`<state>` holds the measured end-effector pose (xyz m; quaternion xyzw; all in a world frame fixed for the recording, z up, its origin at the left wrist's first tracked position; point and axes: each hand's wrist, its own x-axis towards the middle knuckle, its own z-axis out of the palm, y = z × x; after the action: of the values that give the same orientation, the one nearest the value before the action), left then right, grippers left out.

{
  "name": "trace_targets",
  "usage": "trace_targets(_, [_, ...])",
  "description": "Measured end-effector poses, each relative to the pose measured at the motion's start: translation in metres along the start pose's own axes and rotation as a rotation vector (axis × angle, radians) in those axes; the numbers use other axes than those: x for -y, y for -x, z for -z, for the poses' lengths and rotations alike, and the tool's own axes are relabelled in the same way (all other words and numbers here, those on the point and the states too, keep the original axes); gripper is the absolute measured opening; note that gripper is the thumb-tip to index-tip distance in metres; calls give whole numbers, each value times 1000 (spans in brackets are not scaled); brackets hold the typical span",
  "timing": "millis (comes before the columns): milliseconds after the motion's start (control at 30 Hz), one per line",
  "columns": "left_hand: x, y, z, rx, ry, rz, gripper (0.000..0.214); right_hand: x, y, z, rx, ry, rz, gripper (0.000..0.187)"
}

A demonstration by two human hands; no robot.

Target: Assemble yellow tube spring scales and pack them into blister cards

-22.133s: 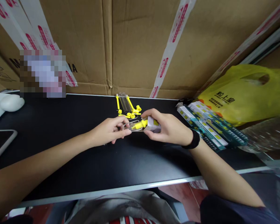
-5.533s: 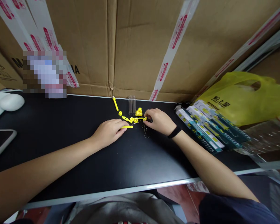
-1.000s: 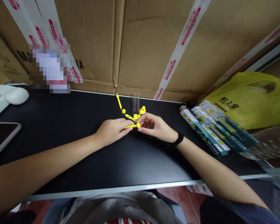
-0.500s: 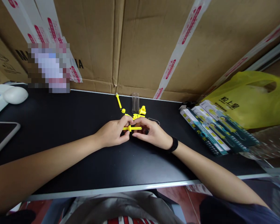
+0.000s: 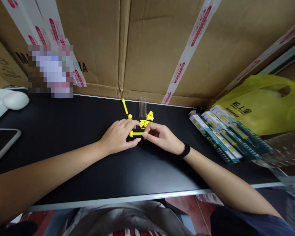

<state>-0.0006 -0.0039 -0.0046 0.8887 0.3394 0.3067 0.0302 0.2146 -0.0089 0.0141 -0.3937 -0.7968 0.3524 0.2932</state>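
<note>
- Phone (image 5: pixel 3 146): flat on the black table (image 5: pixel 100 177).
- Left hand (image 5: pixel 116 136): thumb and fingers spread wide, curved around the headed end of the yellow rod (image 5: pixel 137 133); contact with it cannot be told.
- Yellow rod: lying crosswise between the two hands.
- Clear tubes (image 5: pixel 142 108): side by side, beyond the rod, near small yellow parts (image 5: pixel 149 116).
- Right hand (image 5: pixel 164 139): fingertips pinched on the rod's plain end; black band (image 5: pixel 185 150) at the wrist.
- Packaged boxes (image 5: pixel 215 134): in a row, beside the yellow bag (image 5: pixel 267 108).
</note>
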Motion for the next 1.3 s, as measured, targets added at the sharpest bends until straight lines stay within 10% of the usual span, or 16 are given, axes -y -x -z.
trace_targets(333, [6,0,-5,23,-23,-81,16,8,0,11,-54,59,36,25])
trace_targets(533, [7,0,-3,5,36,-33,19,0,-7,47,-289,534,60,14])
trace_targets(1000, [7,-2,-3,22,50,63,16,11,6,50,308,935,-77,14])
trace_targets(1300, [8,-1,-4,38,58,54,15,6,6,44,303,961,-37,15])
